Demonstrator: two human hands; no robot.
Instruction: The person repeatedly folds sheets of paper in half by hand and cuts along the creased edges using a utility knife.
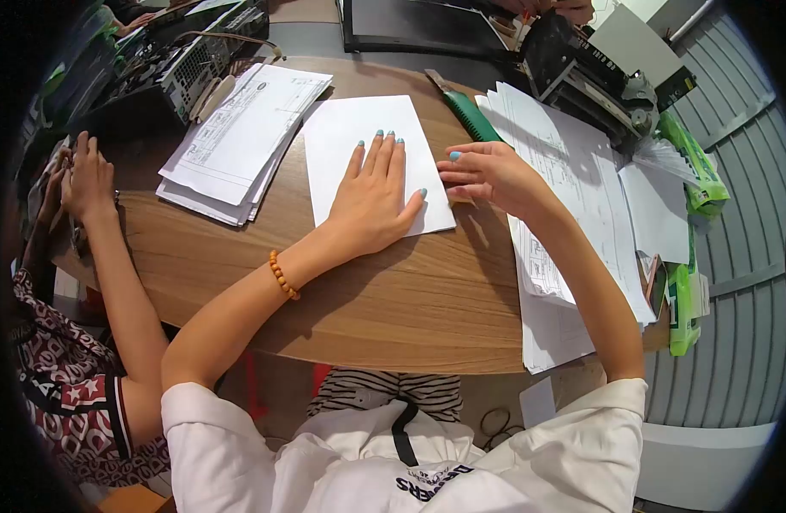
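Observation:
My left hand lies flat with fingers spread on a blank sheet of white paper on the wooden table. The paper looks folded or stacked, with its edges close together. Beside the sheet's right edge is my right hand, its fingers stretched toward the paper with nothing held in them. A green-handled cutter rests just beyond my right fingertips, its tip pointing away from me. Both hands have light blue nails, and an orange bead bracelet circles my left wrist.
Printed papers are piled at the left, and a larger spread of printed sheets covers the right side. A computer case stands at the back left. At the left edge, another person's hand is raised. Green packets line the right edge.

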